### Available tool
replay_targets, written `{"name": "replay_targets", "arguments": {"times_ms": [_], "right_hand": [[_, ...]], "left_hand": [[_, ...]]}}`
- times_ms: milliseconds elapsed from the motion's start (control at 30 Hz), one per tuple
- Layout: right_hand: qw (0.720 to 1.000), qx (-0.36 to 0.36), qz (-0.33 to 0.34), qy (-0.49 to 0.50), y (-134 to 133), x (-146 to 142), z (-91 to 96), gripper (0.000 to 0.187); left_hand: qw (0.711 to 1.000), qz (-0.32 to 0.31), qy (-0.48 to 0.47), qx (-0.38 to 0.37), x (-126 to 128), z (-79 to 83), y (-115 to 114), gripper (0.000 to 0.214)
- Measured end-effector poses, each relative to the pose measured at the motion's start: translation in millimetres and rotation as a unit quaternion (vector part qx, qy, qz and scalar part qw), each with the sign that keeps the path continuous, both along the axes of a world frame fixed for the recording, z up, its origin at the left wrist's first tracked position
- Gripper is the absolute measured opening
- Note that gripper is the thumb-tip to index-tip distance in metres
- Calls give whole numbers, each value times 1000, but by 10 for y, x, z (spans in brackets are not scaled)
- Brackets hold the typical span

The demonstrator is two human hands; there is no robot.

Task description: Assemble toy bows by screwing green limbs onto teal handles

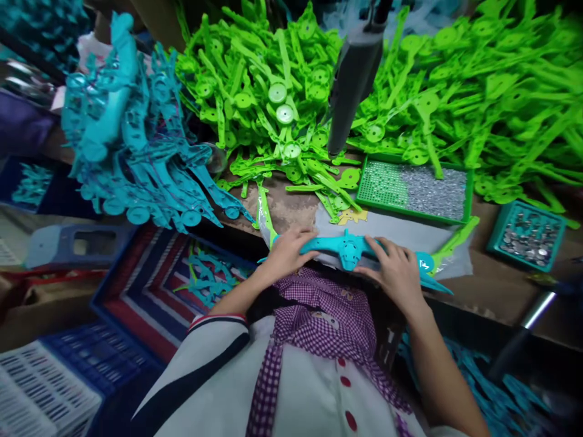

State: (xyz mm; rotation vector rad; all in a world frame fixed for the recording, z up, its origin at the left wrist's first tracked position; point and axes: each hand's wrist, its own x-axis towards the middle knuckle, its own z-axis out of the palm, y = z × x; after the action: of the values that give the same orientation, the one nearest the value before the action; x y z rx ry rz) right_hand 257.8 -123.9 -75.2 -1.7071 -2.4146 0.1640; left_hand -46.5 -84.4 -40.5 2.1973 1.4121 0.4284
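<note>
A long turquoise plastic part (348, 247) lies across the near edge of the workbench, on a grey mat (410, 233). My left hand (286, 254) has its fingers curled over the part's left end. My right hand (398, 270) presses on its right half, fingers bent over it. A green plastic strip (450, 244) sticks out from under the right end.
A big heap of green plastic parts (455, 91) fills the back of the bench. A stack of turquoise parts (132, 139) stands at the left. A grey hanging tool (350, 79) dangles over the middle. A green tray of small screws (414, 189) and a teal box of metal bits (528, 233) sit to the right. Blue crates (136, 303) are at lower left.
</note>
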Motion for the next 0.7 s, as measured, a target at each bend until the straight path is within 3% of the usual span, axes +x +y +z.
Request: {"name": "replay_targets", "arguments": {"times_ms": [33, 100, 167, 300, 367, 467, 500, 533, 567, 600, 633, 667, 700], "right_hand": [[1000, 8, -3, -1, 3, 0, -16, 75], [1000, 21, -7, -4, 11, -2, -61, 74], [1000, 28, -7, -9, 27, 8, -110, 71], [1000, 18, -8, 17, 1, 35, -109, 70], [997, 22, -45, 61, -114, -34, -22, 67], [961, 1, -154, 228, -378, -410, 148, 50], [931, -50, -164, 323, -449, -615, 191, 43], [882, -151, -146, 422, -492, -848, 222, 39], [805, -280, -127, 508, -503, -1092, 239, 40], [706, -379, -133, 583, -481, -1329, 246, 40], [609, -439, -161, 641, -432, -1542, 243, 39], [545, -465, -177, 675, -366, -1717, 236, 35], [516, -471, -187, 690, -295, -1844, 225, 31]], "left_hand": [[997, 69, -28, 25, -161, 3, -79, 40], [962, 260, -72, 37, -471, -48, -259, 34], [913, 373, -161, -42, -672, -166, -415, 41], [777, 387, -408, -284, -639, -408, -512, 57], [728, 393, -474, -301, -524, -440, -480, 58], [708, 411, -499, -283, -418, -390, -452, 55], [706, 412, -501, -284, -405, -364, -463, 54], [704, 412, -501, -290, -399, -338, -483, 53], [704, 412, -499, -295, -398, -311, -512, 51], [706, 410, -496, -296, -399, -282, -544, 48], [711, 408, -493, -291, -402, -251, -576, 44], [720, 403, -489, -283, -407, -217, -601, 42], [730, 396, -485, -273, -415, -181, -615, 41]]}}
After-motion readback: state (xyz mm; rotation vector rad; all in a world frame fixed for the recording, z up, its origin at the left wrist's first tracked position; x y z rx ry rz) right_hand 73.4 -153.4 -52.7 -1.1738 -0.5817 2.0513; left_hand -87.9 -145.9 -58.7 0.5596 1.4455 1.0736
